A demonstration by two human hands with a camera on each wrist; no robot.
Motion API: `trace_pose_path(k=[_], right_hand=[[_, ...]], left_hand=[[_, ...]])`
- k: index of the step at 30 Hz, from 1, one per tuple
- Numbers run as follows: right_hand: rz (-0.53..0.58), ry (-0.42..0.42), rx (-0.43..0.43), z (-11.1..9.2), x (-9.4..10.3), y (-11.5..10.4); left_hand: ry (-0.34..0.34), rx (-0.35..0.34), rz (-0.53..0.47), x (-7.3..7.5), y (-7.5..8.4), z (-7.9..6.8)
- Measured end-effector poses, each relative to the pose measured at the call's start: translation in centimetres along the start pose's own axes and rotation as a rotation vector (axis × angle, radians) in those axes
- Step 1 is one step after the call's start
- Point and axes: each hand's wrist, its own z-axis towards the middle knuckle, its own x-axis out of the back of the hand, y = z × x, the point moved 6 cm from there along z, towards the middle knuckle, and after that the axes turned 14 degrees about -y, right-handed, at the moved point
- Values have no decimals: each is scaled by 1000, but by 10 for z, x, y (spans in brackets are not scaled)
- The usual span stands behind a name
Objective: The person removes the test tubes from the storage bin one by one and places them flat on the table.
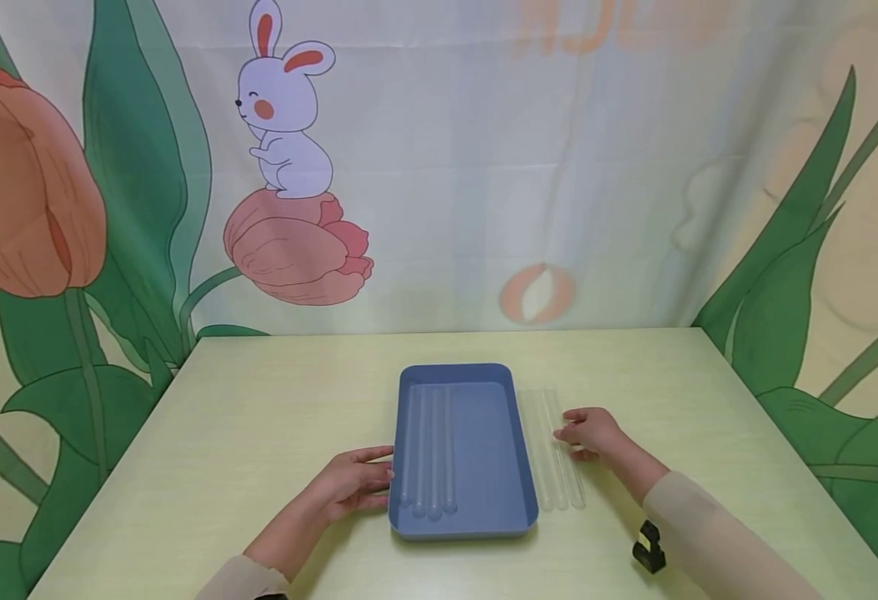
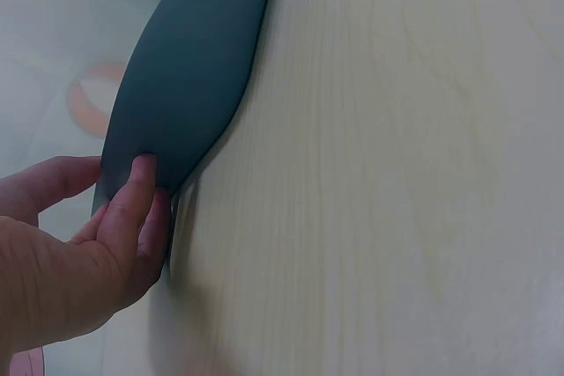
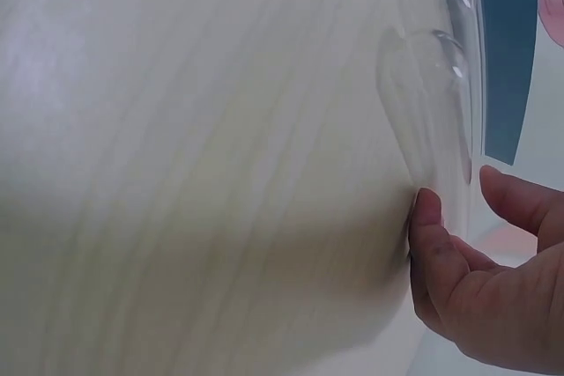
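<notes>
A blue rectangular tray (image 1: 493,467) stands on the table, with several clear test tubes (image 1: 434,454) side by side along its left half, rounded ends towards me. My left hand (image 1: 352,485) is at the tray's left wall. In the left wrist view, its fingertips (image 2: 143,169) touch the outside of that wall, fingers fairly straight. To the right of the tray lie three more clear test tubes (image 1: 559,479). My right hand (image 1: 596,433) is at the rightmost one. In the right wrist view, thumb and fingers are spread apart around that tube (image 3: 449,103).
The pale wooden table (image 1: 296,375) extends on both sides of the tray. Behind it hangs a printed cloth (image 1: 439,167) with a rabbit and tulips. A small black device (image 1: 649,547) shows beside the right sleeve.
</notes>
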Motion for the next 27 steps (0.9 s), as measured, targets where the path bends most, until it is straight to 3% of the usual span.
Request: trace_pose_path(k=[17, 27], right_hand=[[33, -15, -9, 2, -2, -1], [-32, -33, 72, -13, -1, -30]], left_hand=[[10, 9, -7, 1, -1, 1], [21, 9, -11, 1, -2, 1]])
